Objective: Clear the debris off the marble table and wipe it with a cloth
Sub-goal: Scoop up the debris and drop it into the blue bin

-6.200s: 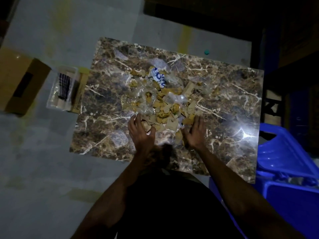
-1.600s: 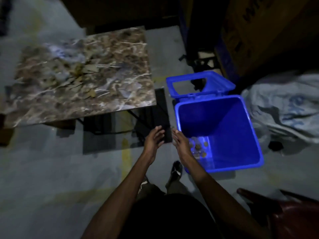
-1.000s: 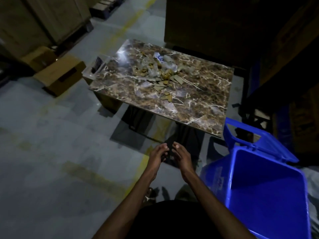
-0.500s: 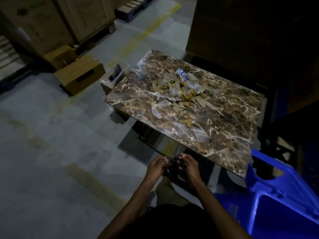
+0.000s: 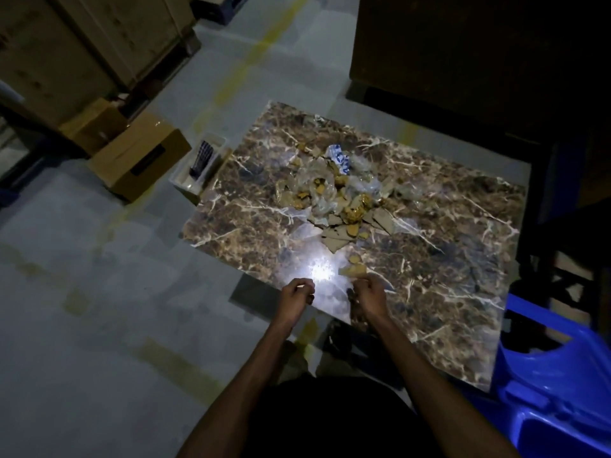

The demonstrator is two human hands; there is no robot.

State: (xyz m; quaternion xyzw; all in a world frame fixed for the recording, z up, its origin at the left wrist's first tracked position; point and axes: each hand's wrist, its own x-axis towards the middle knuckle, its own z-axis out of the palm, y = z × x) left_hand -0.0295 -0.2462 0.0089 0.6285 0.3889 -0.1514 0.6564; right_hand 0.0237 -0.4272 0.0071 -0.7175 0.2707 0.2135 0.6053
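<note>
Half a second earlier both hands hung over the floor, short of the marble table [image 5: 439, 272]; now they had reached its near edge. The left hand [image 5: 295, 296] sat at the table's near-left edge with its fingers curled in, and no object could be seen in it. The right hand [image 5: 369, 294] lay just to the right, fingers bent, beside a tan scrap of cardboard [image 5: 353, 270]; whether it gripped the scrap could not be told. A bright glare [image 5: 320, 270] lit the marble between the 2 hands.

The debris pile [image 5: 334, 193] of cardboard bits and clear plastic wrappers lay in the middle of the table, toward its far side, as before. The blue bin [image 5: 555, 388] stood at the near right, showing more of itself than 0.5 s ago. A cardboard box [image 5: 140, 157] and a clear tray [image 5: 200, 165] sat on the floor to the left.
</note>
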